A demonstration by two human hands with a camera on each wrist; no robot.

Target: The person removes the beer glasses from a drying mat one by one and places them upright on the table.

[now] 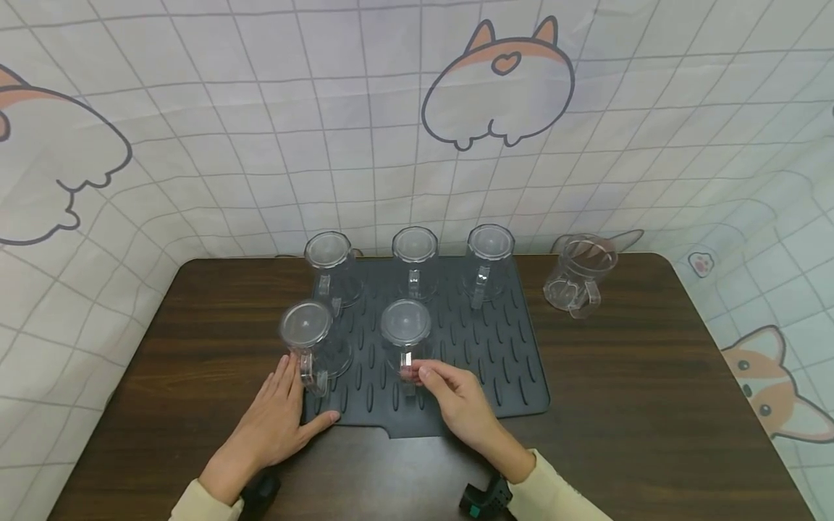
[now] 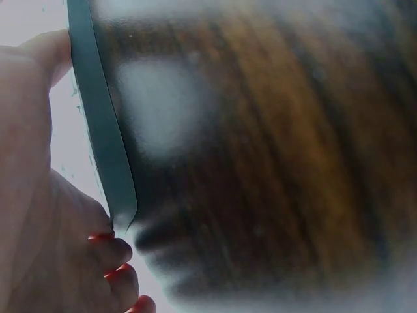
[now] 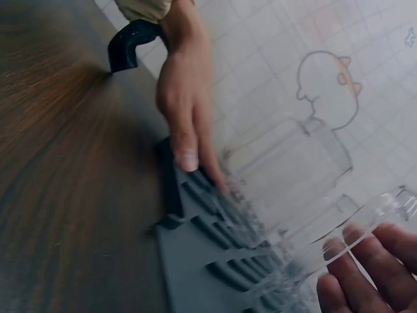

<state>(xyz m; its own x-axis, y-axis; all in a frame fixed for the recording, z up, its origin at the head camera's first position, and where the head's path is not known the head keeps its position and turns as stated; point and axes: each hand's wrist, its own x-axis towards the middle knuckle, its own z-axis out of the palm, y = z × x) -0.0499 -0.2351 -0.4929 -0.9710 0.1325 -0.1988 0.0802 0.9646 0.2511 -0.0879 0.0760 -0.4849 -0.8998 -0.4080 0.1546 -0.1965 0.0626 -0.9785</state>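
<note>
My right hand point(image 1: 465, 409) holds the handle of a clear glass mug point(image 1: 405, 323) between thumb and curled fingers. This mug is upside down on the front half of a dark grey drying mat point(image 1: 521, 369). In the right wrist view, the fingertips point(image 3: 355, 261) show behind the clear handle. At the mat's front left corner lies my left hand point(image 1: 276, 420), its fingers straight and its thumb spread along the front edge. Its fingertips are right beside another upturned glass mug point(image 1: 306, 325). The left wrist view shows this hand along the mat's edge point(image 2: 107, 130).
Across the back of the mat stand three more upturned mugs: a left one point(image 1: 329, 251), a middle one point(image 1: 415, 246) and a right one point(image 1: 491, 243). Another glass mug point(image 1: 583, 271) stands on the brown wooden table point(image 1: 625, 405), right of the mat. A patterned cloth point(image 1: 260, 145) hangs behind.
</note>
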